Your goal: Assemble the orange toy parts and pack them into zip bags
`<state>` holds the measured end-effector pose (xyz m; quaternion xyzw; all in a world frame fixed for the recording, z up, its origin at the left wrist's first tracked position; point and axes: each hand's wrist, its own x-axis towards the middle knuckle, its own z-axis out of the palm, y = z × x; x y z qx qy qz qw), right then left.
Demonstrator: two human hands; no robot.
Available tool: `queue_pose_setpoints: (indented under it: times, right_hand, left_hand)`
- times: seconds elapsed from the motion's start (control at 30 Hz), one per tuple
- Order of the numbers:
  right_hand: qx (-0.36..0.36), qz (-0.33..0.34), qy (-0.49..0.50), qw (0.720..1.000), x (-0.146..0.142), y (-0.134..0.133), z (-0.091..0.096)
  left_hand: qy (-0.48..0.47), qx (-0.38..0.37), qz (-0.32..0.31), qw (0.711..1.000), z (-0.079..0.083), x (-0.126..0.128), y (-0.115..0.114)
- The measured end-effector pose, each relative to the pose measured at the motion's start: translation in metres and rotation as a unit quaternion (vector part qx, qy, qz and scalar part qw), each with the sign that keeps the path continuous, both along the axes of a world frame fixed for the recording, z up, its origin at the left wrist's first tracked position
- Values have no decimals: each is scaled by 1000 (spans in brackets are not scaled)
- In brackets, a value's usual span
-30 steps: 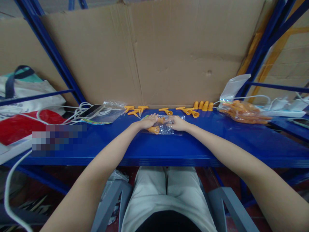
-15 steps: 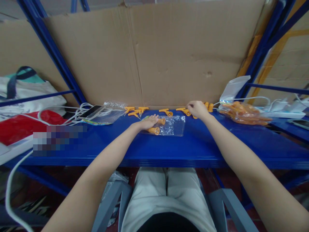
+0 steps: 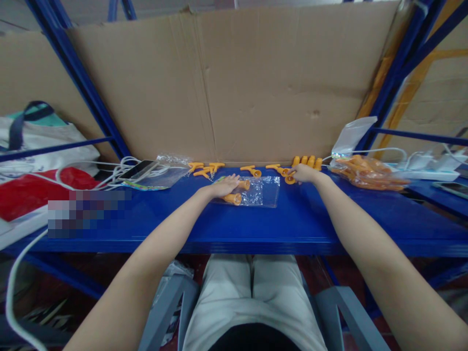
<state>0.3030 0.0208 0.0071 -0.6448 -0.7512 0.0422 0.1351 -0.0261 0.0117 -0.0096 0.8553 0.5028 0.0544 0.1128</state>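
Note:
My left hand (image 3: 225, 185) lies flat with its fingers stretched out on a clear plastic bag (image 3: 268, 191). Two orange flared plastic pieces show beside it, an upper one (image 3: 244, 185) and a lower one (image 3: 234, 199); their far ends are hidden by the hand. My right hand (image 3: 304, 172) is at the back of the table, its fingers closed on an orange flared plastic piece (image 3: 290, 180) whose round mouth faces me. Just left of it lies an orange T-handled piece (image 3: 274, 167). Several upright orange pieces (image 3: 303, 160) stand behind the right hand.
Along the back lie orange T-handles with metal spirals (image 3: 216, 166) and another orange piece (image 3: 252, 170). A bag of orange parts (image 3: 361, 171) sits at right, near a power strip (image 3: 435, 174). Cables, a phone (image 3: 144, 168) and a red bag (image 3: 32, 191) are left. Cardboard (image 3: 256, 87) stands behind.
My right hand has come down and slightly nearer, onto the orange flared piece, uncovering the upright pieces behind it. My left hand stays on the bag.

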Motion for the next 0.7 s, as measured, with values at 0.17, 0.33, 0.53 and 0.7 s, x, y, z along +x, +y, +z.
queue_pose_setpoints:
  times: [0.17, 0.33, 0.53, 0.7]
  right_hand:
    - [-53, -8, 29, 998, -7, -8, 7]
    - [-36, 2, -24, 999, -4, -5, 0]
    - [8, -10, -78, 997, -5, -7, 4]
    - [0, -34, -69, 997, -14, -12, 6]
  left_hand:
    - [6, -7, 4, 1000, 6, 3, -8]
    - [19, -24, 21, 999, 10, 6, -14]
    - [26, -12, 13, 1000, 7, 5, -9]
    - [41, -19, 19, 999, 9, 7, -13]
